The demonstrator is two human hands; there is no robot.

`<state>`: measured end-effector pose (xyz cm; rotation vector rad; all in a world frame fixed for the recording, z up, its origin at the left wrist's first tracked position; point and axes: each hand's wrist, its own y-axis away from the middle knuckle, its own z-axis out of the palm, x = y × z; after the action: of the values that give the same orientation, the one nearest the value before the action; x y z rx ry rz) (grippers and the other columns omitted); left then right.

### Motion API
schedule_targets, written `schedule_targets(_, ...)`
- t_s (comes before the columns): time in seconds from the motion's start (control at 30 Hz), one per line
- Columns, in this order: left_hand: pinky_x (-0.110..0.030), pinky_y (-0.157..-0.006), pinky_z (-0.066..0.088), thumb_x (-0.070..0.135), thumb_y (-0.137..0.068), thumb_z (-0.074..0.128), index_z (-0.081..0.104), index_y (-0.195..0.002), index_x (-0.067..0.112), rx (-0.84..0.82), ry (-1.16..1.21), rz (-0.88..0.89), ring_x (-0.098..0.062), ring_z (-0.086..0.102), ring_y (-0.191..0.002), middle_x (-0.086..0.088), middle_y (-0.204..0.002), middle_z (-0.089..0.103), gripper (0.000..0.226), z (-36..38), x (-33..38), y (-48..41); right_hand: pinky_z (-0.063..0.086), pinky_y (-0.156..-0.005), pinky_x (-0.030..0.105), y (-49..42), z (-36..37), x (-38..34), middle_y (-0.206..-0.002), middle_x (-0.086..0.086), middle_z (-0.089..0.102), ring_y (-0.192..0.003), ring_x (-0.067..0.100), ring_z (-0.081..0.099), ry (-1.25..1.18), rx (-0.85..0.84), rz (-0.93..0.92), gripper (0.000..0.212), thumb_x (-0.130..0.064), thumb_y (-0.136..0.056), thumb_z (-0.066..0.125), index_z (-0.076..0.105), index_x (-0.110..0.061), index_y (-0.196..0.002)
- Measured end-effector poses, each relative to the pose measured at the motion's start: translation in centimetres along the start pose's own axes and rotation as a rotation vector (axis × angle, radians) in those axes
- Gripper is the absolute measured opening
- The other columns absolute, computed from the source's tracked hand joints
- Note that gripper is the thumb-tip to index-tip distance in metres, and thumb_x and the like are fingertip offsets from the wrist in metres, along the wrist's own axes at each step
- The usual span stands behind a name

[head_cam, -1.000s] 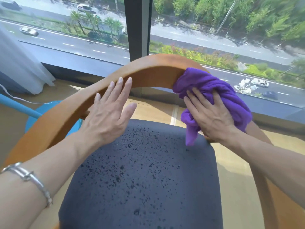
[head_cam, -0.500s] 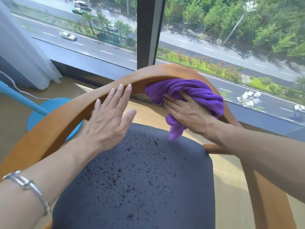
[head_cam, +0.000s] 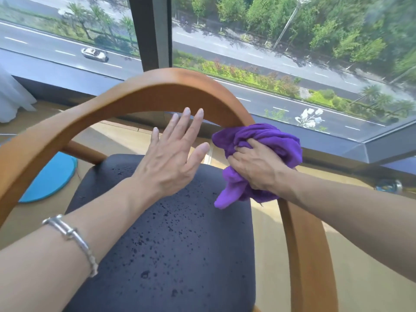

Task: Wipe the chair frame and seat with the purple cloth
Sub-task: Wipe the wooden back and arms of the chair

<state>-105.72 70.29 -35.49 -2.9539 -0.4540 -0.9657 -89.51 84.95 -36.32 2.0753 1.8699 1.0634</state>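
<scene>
The chair's curved wooden frame (head_cam: 144, 91) arches across the view, with a dark grey seat (head_cam: 180, 244) below it speckled with wet drops. My right hand (head_cam: 256, 167) grips the bunched purple cloth (head_cam: 270, 138) and presses it against the right side of the frame, where the arc bends down. A tail of the cloth hangs over the seat's right edge. My left hand (head_cam: 173, 158) is flat with straight fingers, held above the seat; its fingertips reach the inner edge of the frame's top.
A large window with a dark post (head_cam: 153, 32) stands right behind the chair, over a low sill. A round blue base (head_cam: 51, 176) lies on the wooden floor at the left. A white curtain (head_cam: 11, 95) hangs at the far left.
My right hand has slid the cloth from the top middle of the frame down its right side. My left hand has shifted right along the frame toward the centre.
</scene>
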Motion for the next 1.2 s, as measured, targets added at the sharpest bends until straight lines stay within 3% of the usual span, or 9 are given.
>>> schedule_targets(0.23, -0.050, -0.116, -0.003, 0.056, -0.095, 0.012, -0.017, -0.144, 0.040, -0.133, -0.018, -0.091, -0.013, -0.011, -0.144, 0.007, -0.157, -0.012, 0.059, 2.8, 1.4, 3.9, 0.027, -0.072, 0.035, 7.2, 1.2, -6.0, -0.082, 0.000, 0.063, -0.083, 0.024, 0.060, -0.191, -0.179, -0.053, 0.014, -0.027, -0.076, 0.054, 0.059, -0.020, -0.088)
schedule_targets(0.3, -0.051, -0.116, -0.003, 0.056, -0.093, 0.010, -0.019, -0.143, 0.040, -0.199, -0.041, -0.098, -0.012, -0.012, -0.144, 0.008, -0.157, -0.013, 0.060, 3.3, 1.5, 5.9, 0.028, -0.074, 0.036, 8.9, 1.1, -8.0, -0.092, 0.000, 0.064, -0.088, 0.025, 0.060, -0.196, -0.274, -0.092, 0.011, -0.025, -0.081, 0.052, 0.054, -0.020, -0.090)
schedule_targets(0.4, -0.050, -0.116, -0.004, 0.060, -0.088, 0.004, -0.020, -0.143, 0.040, -0.271, -0.080, -0.094, -0.010, -0.012, -0.144, 0.009, -0.157, -0.014, 0.063, 4.1, 1.3, 8.7, 0.031, -0.082, 0.038, 8.1, 1.0, -7.1, -0.101, -0.002, 0.065, -0.096, 0.024, 0.060, -0.178, -0.248, 0.018, 0.013, -0.027, -0.083, 0.051, 0.052, -0.022, -0.095)
schedule_targets(0.53, -0.049, -0.116, -0.002, 0.058, -0.091, 0.007, -0.018, -0.144, 0.039, -0.302, -0.073, -0.112, -0.009, -0.010, -0.144, 0.009, -0.157, -0.011, 0.062, 4.6, 0.7, 11.2, 0.028, -0.078, 0.036, 8.6, 1.2, -7.7, -0.099, -0.003, 0.066, -0.095, 0.023, 0.061, -0.149, -0.244, 0.093, 0.010, -0.033, -0.086, 0.050, 0.049, -0.024, -0.089)
schedule_targets(0.67, -0.049, -0.116, -0.001, 0.053, -0.095, 0.012, -0.017, -0.145, 0.038, -0.314, -0.074, -0.107, -0.009, -0.008, -0.144, 0.009, -0.158, -0.009, 0.060, 4.7, 0.3, 14.4, 0.033, -0.097, 0.043, 13.8, 0.8, -14.9, -0.105, 0.004, 0.065, -0.106, 0.026, 0.056, -0.321, -0.361, 0.053, 0.006, -0.026, -0.093, 0.051, 0.048, -0.022, -0.090)
schedule_targets(0.8, -0.048, -0.116, -0.002, 0.053, -0.095, 0.012, -0.019, -0.144, 0.039, -0.350, -0.081, -0.088, -0.009, -0.009, -0.144, 0.010, -0.157, -0.010, 0.059, 4.1, 0.5, 16.6, 0.031, -0.085, 0.040, 16.5, -0.3, -19.7, -0.087, 0.001, 0.054, -0.084, 0.028, 0.050, -0.382, -0.487, 0.012, 0.010, -0.024, -0.083, 0.046, 0.050, -0.021, -0.091)
schedule_targets(0.93, -0.048, -0.116, -0.002, 0.052, -0.096, 0.013, -0.019, -0.144, 0.039, -0.353, -0.076, -0.066, -0.008, -0.009, -0.144, 0.011, -0.157, -0.010, 0.059, 4.2, 0.9, 16.8, 0.030, -0.081, 0.038, 14.7, 0.1, -16.6, -0.086, -0.002, 0.049, -0.088, 0.024, 0.056, -0.346, -0.402, 0.141, 0.007, -0.024, -0.084, 0.045, 0.043, -0.022, -0.090)
schedule_targets(1.03, -0.048, -0.116, -0.001, 0.049, -0.097, 0.015, -0.017, -0.145, 0.037, -0.349, -0.054, -0.079, -0.007, -0.008, -0.144, 0.010, -0.157, -0.009, 0.059, 5.0, 1.5, 17.2, 0.034, -0.080, 0.036, 13.6, 0.7, -14.9, -0.082, -0.007, 0.055, -0.078, 0.022, 0.052, -0.266, -0.324, 0.203, 0.009, -0.028, -0.083, 0.047, 0.051, -0.023, -0.089)
schedule_targets(1.2, -0.048, -0.116, 0.001, 0.058, -0.088, 0.002, -0.020, -0.144, 0.037, -0.386, -0.113, -0.026, -0.008, -0.008, -0.144, 0.011, -0.157, -0.009, 0.064, 5.3, 2.8, 18.4, 0.025, -0.076, 0.036, 16.0, 0.7, -20.2, -0.084, -0.001, 0.059, -0.087, 0.023, 0.056, -0.398, -0.422, 0.135, 0.013, -0.031, -0.085, 0.055, 0.057, -0.020, -0.090)
